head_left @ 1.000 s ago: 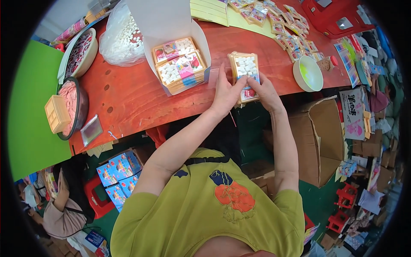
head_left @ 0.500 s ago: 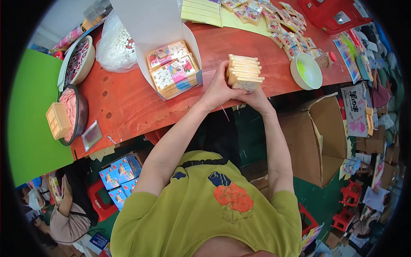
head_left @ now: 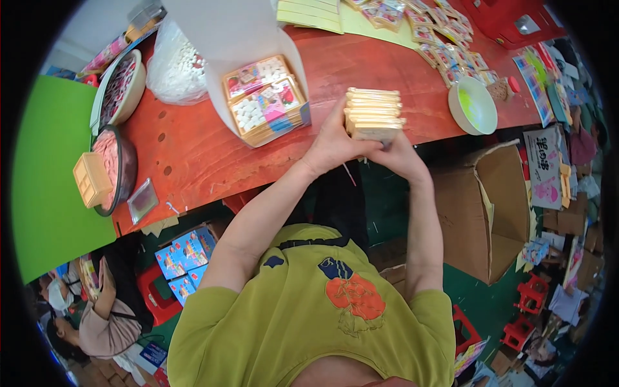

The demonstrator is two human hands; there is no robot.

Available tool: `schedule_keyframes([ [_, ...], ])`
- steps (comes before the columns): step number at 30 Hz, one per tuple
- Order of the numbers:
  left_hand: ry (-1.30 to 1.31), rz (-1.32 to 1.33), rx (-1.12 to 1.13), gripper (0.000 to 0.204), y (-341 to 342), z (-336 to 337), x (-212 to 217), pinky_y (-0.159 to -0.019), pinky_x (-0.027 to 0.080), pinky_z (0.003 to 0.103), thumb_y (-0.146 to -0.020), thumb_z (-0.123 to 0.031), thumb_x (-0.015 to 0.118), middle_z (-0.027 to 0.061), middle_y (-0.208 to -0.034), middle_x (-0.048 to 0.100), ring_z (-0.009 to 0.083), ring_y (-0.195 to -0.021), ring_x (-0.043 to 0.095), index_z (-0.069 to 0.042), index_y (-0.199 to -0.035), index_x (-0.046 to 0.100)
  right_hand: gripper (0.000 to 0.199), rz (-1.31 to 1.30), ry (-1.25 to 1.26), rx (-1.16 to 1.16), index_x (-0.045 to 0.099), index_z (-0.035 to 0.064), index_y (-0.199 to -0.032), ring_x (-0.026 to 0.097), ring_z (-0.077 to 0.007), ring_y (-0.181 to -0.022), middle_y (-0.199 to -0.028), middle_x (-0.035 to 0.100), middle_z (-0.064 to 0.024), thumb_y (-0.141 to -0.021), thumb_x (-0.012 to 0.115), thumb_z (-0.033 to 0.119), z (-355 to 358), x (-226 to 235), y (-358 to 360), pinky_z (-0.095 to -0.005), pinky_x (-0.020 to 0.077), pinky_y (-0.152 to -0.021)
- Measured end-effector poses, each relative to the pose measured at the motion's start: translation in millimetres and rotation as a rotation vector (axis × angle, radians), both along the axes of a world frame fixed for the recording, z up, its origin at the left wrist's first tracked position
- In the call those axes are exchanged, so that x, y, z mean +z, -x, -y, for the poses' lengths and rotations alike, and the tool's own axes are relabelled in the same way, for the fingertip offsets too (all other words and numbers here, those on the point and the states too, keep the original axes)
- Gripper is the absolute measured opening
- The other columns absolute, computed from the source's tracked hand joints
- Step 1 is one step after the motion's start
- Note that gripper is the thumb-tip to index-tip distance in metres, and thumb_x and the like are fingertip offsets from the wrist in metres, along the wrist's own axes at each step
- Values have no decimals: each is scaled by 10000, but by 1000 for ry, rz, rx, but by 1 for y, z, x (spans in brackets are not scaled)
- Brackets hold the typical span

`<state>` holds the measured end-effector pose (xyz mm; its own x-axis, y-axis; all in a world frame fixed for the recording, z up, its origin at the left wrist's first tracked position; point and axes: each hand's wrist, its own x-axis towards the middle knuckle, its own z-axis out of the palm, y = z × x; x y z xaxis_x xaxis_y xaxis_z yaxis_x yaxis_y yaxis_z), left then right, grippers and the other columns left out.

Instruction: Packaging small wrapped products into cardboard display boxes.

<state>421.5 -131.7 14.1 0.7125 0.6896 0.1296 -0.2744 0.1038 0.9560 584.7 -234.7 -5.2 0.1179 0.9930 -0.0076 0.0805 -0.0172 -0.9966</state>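
Note:
Between both hands I hold a stack of several cream-coloured plastic trays (head_left: 374, 111), on edge, over the front edge of the red table. My left hand (head_left: 336, 143) wraps its left side, thumb along the near face. My right hand (head_left: 401, 153) grips it from the right and below; part of its fingers is hidden behind the stack. Left of the stack stands an open white box (head_left: 222, 106) with its lid raised. Inside it, similar filled trays (head_left: 267, 106) show small white pieces and printed pictures.
On the red table (head_left: 187, 174) are a bag of white pieces (head_left: 177, 71), a pink-filled bowl (head_left: 109, 161), a pale green bowl (head_left: 483, 119) and many small packs (head_left: 445, 39). An open cardboard carton (head_left: 477, 213) stands below the edge. Another person (head_left: 106, 322) sits at lower left.
The view has shifted slightly. The stack stays in both hands and has tilted a little, its edges now lying more level. The box and bowls stay in place on the table.

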Motion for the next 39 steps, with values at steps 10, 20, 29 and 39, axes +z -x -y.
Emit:
schedule_keyframes([
  [10,142,-128,-94,853,99,34,90,-1012,489,333,-652,-99,912,94,-1282,614,163,-1178,600,5,-1364,453,794,-282,28,-8,367,-9,-1482,506,-193,-1330,-1425,527,-121,-809,776,90,47,74,104,-366,392,-1126],
  [20,134,-207,-90,627,120,-36,162,-922,552,338,-735,-109,887,83,-1145,705,159,-1011,693,-18,-1279,588,693,-431,-65,-32,449,-28,-1433,605,-201,-1217,-1336,607,-119,-865,758,222,-34,131,134,-369,457,-1068],
  [29,-708,-443,474,297,182,-93,116,-994,436,411,-912,-88,555,140,-1188,639,313,-1249,534,-14,-1191,624,531,-804,77,-103,510,19,-1347,671,-234,-1091,-1232,657,-119,-914,692,267,-93,149,159,-403,550,-947],
  [39,-1399,-490,526,207,190,-94,74,-978,470,479,-688,6,651,144,-1048,627,381,-1215,543,16,-895,665,514,-977,238,-202,506,67,-1368,677,-261,-1093,-1243,657,-123,-923,692,246,-114,133,159,-454,588,-881],
])
